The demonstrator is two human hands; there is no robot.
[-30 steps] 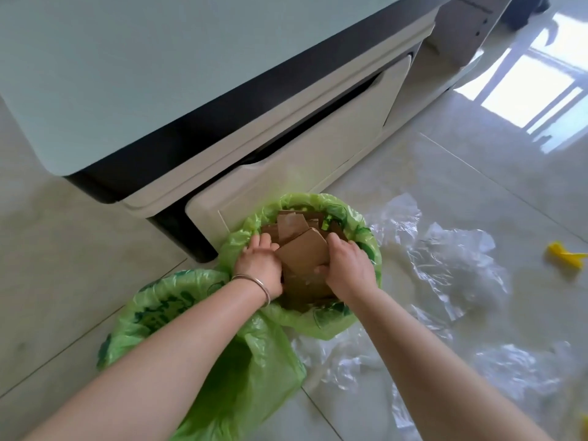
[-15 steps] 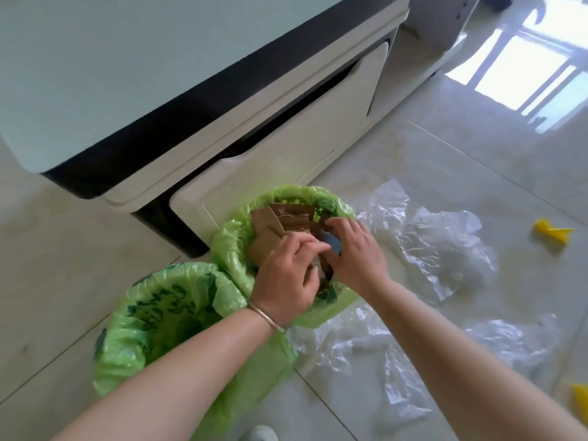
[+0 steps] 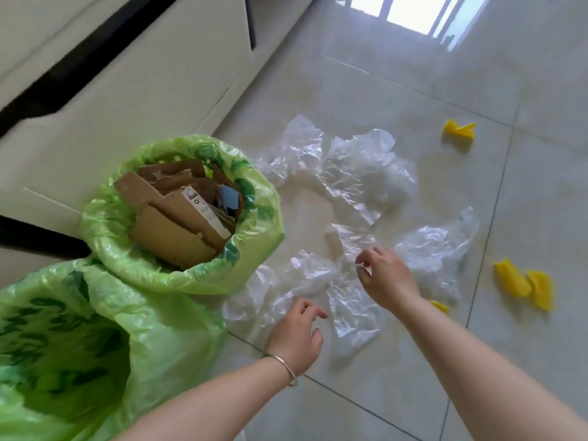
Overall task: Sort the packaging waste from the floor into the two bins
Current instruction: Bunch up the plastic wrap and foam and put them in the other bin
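Near bin [image 3: 95, 313]: at my left, liner open, looks unfilled.
Left hand [image 3: 297, 337]: fingers loosely spread, holding nothing, just over the plastic film [image 3: 305, 278].
Right hand [image 3: 386, 278]: fingertips curling together at a crease of the film; whether it is pinched yet, I cannot tell.
Film: on the floor [image 3: 413, 377] beside the bins; I judge it feather-light, limp, slippery; best bunched at a fold.
Far bin [image 3: 254, 224]: packed with cardboard [image 3: 171, 233].
Yellow scraps [image 3: 521, 283]: scattered beyond.

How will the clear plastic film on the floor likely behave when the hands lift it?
The clear plastic film lies crumpled and thin, so it will probably be floppy and very light. Its glossy surface may slip from the right hand, so bunching it seems safer than pinching an edge.
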